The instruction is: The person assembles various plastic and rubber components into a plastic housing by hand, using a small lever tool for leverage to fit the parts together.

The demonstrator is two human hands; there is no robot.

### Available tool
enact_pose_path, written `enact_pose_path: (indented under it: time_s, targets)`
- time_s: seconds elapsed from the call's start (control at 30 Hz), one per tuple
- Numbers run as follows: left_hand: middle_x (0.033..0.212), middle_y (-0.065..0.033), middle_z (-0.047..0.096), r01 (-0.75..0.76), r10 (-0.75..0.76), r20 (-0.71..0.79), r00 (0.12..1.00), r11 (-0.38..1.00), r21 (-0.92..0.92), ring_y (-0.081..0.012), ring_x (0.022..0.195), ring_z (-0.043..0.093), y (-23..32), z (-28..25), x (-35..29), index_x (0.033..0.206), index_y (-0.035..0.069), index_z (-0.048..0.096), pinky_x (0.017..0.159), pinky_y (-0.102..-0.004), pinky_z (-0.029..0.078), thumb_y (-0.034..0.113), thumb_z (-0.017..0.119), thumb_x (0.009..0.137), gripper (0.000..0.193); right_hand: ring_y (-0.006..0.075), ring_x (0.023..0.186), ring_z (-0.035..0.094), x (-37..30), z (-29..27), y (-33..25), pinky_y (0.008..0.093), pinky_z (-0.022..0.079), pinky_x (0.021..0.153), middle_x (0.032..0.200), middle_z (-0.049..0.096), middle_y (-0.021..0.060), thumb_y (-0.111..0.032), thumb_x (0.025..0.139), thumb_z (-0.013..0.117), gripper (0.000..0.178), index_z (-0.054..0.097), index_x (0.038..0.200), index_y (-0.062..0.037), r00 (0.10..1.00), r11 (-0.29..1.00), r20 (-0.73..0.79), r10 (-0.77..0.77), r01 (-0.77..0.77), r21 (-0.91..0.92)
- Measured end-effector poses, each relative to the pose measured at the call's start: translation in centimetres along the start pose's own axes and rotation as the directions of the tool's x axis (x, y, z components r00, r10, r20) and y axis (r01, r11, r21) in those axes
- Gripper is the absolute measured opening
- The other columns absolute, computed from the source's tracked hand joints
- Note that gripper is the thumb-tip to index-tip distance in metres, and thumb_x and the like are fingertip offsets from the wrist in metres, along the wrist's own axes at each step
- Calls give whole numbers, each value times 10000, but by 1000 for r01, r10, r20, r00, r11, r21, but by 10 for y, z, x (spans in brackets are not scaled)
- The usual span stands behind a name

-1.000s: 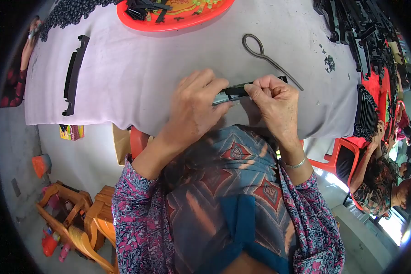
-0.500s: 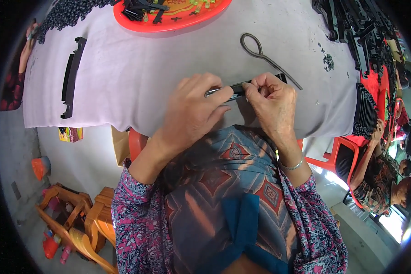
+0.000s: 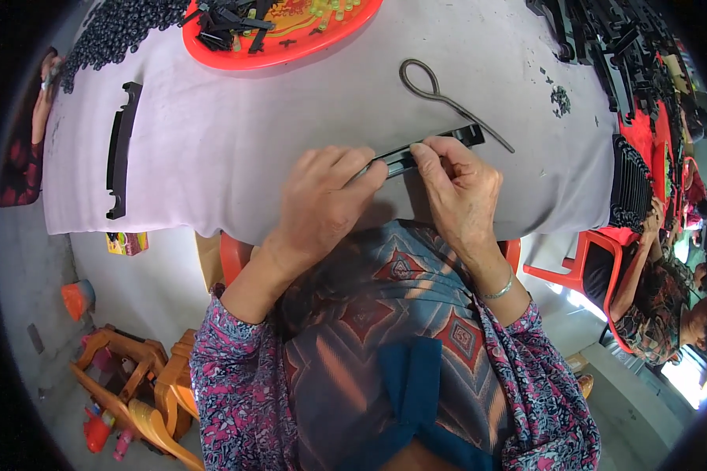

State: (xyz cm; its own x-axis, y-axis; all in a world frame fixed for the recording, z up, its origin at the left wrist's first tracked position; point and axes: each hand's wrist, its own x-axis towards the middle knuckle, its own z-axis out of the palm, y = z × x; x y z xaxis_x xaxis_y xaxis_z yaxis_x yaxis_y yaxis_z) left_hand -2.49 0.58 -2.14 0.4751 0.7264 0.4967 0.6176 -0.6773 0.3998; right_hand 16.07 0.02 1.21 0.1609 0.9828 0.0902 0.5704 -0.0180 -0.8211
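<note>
Over the near part of the table, both my hands are at a long black plastic strip [image 3: 470, 136] with a notched end at the upper right. Its middle shows a pale sheen between my fingers. My left hand [image 3: 322, 206], slightly blurred, is closed about the strip's left end, which its fingers hide. Thumb and fingers of my right hand [image 3: 465, 196] pinch the strip nearer its right end. Just beyond that end lies a dark metal rod with a looped end [image 3: 438, 96]. A similar black strip [image 3: 122, 153] lies apart at the left.
A red tray [image 3: 279, 61] of black pieces and small yellow-green cylinders sits at the far side. Black beads [image 3: 122, 35] heap at far left; black plastic parts [image 3: 605, 51] pile at far right. A person [image 3: 664, 302] sits at right; another person's arm [image 3: 39, 118] shows at left.
My left fingers have shifted slightly, and the shiny metal bit seen by them is now mostly hidden. More of the strip's right end shows. The whole view has shifted a little.
</note>
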Motion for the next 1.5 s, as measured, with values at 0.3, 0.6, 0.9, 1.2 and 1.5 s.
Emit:
enact_pose_path:
  time_s: [0.3, 0.6, 0.9, 1.2, 1.5]
  targets:
    - [1031, -9, 598, 11, -12, -82, 997, 1000, -19, -210, 921, 607, 0, 6, -1, 1032, 125, 646, 743, -364, 463, 107, 683, 741, 294, 94, 504, 475, -7, -7, 18, 272, 425, 503, 574, 523, 72, -99, 818, 750, 246, 672, 1032, -5, 997, 995, 74, -37, 30, 91]
    - [1014, -13, 587, 35, -36, -46, 998, 999, -26, -210, 939, 596, 1, 4, -3, 1046, 125, 640, 746, -364, 463, 98, 693, 727, 325, 247, 596, 634, -12, -6, 16, 347, 492, 524, 751, 647, 98, -135, 796, 757, 305, 660, 1081, -83, 910, 903, 153, -386, 406, -140]
    - [1022, -25, 584, 73, -73, -9, 997, 997, -2, -227, 941, 594, 7, 0, -2, 1054, 119, 645, 766, -383, 480, 101, 695, 722, 336, 288, 572, 632, -15, 4, 16, 386, 483, 497, 672, 633, 100, -123, 824, 724, 291, 648, 1103, -86, 893, 860, 154, -423, 449, -241]
    - [1062, -90, 595, 136, -135, 108, 985, 991, 3, -286, 963, 599, 26, 1, 22, 1077, 54, 630, 778, -399, 492, 104, 617, 782, 300, 206, 562, 626, -9, -5, 17, 322, 491, 535, 668, 634, 118, -27, 824, 713, 300, 681, 1122, -34, 919, 919, 178, -352, 376, -121]
    - [1101, -80, 585, 117, -118, 37, 992, 992, 38, -268, 987, 583, 28, 9, 15, 1076, 49, 626, 783, -382, 496, 74, 602, 788, 290, 240, 541, 610, 74, -41, 15, 347, 495, 550, 619, 623, 122, -156, 824, 722, 218, 682, 985, -15, 978, 972, 78, -195, 203, -121]
